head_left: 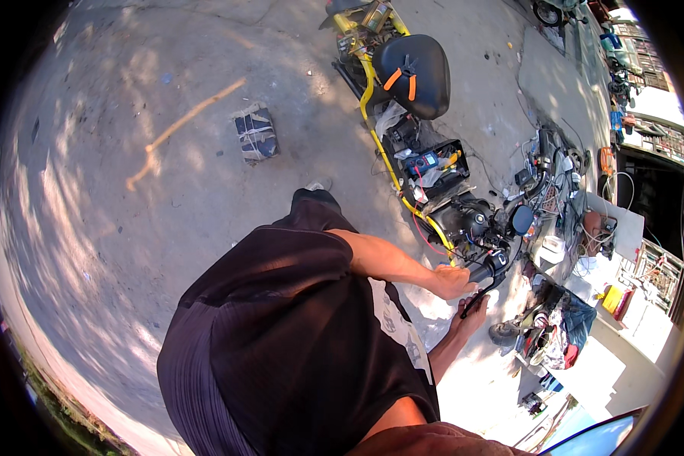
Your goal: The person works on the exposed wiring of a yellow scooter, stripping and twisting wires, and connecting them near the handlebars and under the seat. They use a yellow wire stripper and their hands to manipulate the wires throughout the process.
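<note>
My left hand [454, 282] is closed at the end of the black handlebar grip [481, 272] of a stripped scooter with a yellow frame [385, 152]. Just below it, my right hand [475, 313] has its fingers curled round a dark brake lever [473, 299]. Part of both grasps is hidden. A round mirror [522, 220] stands beyond the handlebar. Orange-handled pliers [404, 76] lie on the black seat [424, 61]. In the open compartment between seat and handlebar rests a blue multimeter [420, 164], with a red wire [425, 235] running near the frame.
A bundle wrapped in dark cloth and tied with string [256, 134] lies on the concrete [182, 205] to the left. Tangled wires and parts [558, 178] are heaped beyond the scooter. A cluttered wheeled cart [551, 327] stands to the right, near a yellow box [612, 299].
</note>
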Motion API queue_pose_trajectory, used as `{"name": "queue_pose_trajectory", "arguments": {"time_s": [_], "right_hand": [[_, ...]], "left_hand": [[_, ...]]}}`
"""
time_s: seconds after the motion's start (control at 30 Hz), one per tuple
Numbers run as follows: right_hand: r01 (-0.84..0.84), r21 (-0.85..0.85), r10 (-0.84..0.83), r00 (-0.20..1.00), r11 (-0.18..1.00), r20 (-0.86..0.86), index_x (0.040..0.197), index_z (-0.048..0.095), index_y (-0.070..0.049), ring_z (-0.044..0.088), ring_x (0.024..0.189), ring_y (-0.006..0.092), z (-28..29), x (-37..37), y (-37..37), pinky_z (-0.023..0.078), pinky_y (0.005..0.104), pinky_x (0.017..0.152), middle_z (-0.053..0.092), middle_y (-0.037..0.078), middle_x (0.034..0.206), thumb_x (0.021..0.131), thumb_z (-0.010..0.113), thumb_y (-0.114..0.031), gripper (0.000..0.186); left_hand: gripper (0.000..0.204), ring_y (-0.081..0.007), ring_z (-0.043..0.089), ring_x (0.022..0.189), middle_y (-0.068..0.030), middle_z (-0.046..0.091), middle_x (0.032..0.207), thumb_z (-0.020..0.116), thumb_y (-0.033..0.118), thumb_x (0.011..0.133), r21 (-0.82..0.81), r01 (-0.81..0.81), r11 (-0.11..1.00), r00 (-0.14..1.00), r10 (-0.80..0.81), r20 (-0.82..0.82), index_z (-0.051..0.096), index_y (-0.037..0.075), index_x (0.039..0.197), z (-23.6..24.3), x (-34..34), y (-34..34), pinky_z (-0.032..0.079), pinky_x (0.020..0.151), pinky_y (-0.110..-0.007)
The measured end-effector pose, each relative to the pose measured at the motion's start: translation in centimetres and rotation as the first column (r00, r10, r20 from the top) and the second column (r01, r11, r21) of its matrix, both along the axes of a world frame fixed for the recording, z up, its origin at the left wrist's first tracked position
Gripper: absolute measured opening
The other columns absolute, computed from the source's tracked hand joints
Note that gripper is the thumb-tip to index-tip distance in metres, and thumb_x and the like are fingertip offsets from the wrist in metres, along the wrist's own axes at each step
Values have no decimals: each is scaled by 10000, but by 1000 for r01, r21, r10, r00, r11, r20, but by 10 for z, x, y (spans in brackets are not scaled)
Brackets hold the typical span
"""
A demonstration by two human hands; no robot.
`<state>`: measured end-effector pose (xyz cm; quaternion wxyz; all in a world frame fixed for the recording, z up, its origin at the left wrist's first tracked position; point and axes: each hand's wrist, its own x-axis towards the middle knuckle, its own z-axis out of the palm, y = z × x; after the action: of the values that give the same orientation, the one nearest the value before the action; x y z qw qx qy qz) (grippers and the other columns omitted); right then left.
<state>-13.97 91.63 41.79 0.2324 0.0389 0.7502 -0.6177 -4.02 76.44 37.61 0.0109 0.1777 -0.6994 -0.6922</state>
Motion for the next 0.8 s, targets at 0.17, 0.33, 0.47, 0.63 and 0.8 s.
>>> {"name": "queue_pose_trajectory", "arguments": {"time_s": [0.17,0.33,0.47,0.63,0.8], "right_hand": [[-54,-14,55,994,998,90,1142,656,-95,475,741,93,-1,2,-2,398,293,726,534,-58,853,1085,555,-489,411],[-73,-112,88,986,991,140,1145,652,-84,476,718,94,-7,7,6,406,290,694,536,-43,834,1109,503,-477,422],[-77,-200,102,988,977,117,1157,650,-30,510,705,105,-16,5,8,420,277,645,572,-1,860,1110,513,-438,433],[-95,-154,106,992,983,65,1126,664,6,518,672,114,1,5,-23,435,283,634,556,7,783,1098,559,-390,411],[-71,-59,70,997,996,-21,1147,672,27,500,671,101,-4,10,-3,420,262,632,537,-3,762,1095,568,-378,421]], "left_hand": [[663,-400,735,1052,-236,761,1047,450,603,1032,63,23,998,999,-25,38,649,-30,1055,3,7,-4,520,919,-548],[615,-412,742,999,-233,759,994,449,572,1041,84,87,993,996,-87,-9,645,-6,1108,7,13,-6,536,884,-536],[686,-456,727,955,-274,731,935,401,582,1068,73,135,988,991,-136,6,569,-83,1092,22,17,-22,520,888,-562],[678,-435,724,988,-235,736,940,410,609,1058,6,119,993,988,-119,101,559,-48,1143,8,3,-26,514,884,-536],[698,-413,718,1042,-228,740,1047,452,611,1045,-46,193,980,971,-184,154,510,-20,1339,18,4,-26,511,924,-502]]}}
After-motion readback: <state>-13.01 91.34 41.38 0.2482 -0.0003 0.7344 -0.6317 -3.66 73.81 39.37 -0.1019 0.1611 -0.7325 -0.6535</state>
